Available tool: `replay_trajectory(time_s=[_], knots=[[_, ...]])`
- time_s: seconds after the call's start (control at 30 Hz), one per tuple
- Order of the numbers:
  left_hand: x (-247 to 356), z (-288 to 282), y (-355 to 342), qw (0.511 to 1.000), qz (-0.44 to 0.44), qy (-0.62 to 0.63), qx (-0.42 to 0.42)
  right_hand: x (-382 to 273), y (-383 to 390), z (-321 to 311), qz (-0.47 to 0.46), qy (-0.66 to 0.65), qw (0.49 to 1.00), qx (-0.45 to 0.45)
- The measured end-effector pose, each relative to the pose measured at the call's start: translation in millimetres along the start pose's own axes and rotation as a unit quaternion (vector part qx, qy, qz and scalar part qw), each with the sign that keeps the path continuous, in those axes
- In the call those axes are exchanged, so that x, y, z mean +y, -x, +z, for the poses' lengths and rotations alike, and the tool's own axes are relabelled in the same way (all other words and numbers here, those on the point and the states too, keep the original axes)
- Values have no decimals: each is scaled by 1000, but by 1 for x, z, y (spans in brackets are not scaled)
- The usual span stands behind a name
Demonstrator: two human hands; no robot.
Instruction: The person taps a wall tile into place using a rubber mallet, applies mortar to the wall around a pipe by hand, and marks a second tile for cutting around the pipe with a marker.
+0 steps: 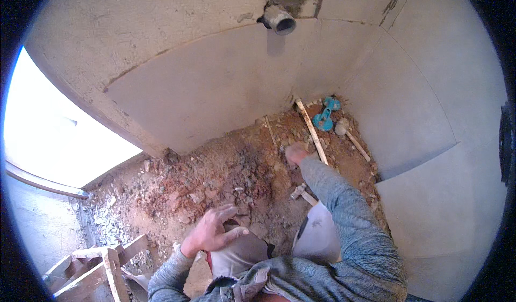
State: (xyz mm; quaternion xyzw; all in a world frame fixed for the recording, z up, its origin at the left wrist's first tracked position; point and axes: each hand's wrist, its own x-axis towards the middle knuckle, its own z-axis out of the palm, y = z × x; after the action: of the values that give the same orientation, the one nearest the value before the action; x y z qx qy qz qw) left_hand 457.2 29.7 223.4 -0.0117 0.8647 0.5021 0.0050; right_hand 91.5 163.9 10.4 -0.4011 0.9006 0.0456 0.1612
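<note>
My left hand (pixel 217 229) rests on my left knee, thumb and fingers apart, holding nothing. My right arm stretches forward over the dug-up soil (pixel 242 178), and my right hand (pixel 296 153) is low against the ground among small stones. Its fingers are hidden behind the back of the hand. Just right of it lies a long pale wooden stick (pixel 312 131), which runs under or behind my forearm. A small hammer (pixel 302 193) lies near my right knee. Beyond the stick are a teal suction-cup lifter (pixel 323 120) and a mallet (pixel 342 127) with a wooden handle.
Large grey tiles (pixel 215 87) cover the lower wall ahead, with more on the right wall (pixel 414 103). A pipe stub (pixel 282 22) juts from the wall ahead. A wooden frame (pixel 110 269) stands at lower left, below a bright opening (pixel 59 135). Rubble covers the ground.
</note>
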Motion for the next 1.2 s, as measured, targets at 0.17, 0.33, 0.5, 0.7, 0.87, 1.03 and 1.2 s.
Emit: replay_trajectory(time_s=[0.17,0.33,0.5,0.7,0.87,1.03,1.2], knots=[[-4,3,24,989,-74,73,102,46,-9,-33,36,-156,987,-35],[-25,31,57,952,-119,105,261,60,-27,-10,14,-152,986,63],[-8,56,103,953,-200,30,228,62,-6,-41,21,-235,970,64],[-25,100,175,960,-225,-41,160,121,92,-11,110,-238,959,110],[-61,105,242,955,-230,-146,115,148,167,73,236,-231,940,88],[-46,92,227,955,-151,-221,129,172,230,135,323,-171,927,82],[-38,101,211,940,-229,-121,221,194,276,161,391,-166,902,77]])
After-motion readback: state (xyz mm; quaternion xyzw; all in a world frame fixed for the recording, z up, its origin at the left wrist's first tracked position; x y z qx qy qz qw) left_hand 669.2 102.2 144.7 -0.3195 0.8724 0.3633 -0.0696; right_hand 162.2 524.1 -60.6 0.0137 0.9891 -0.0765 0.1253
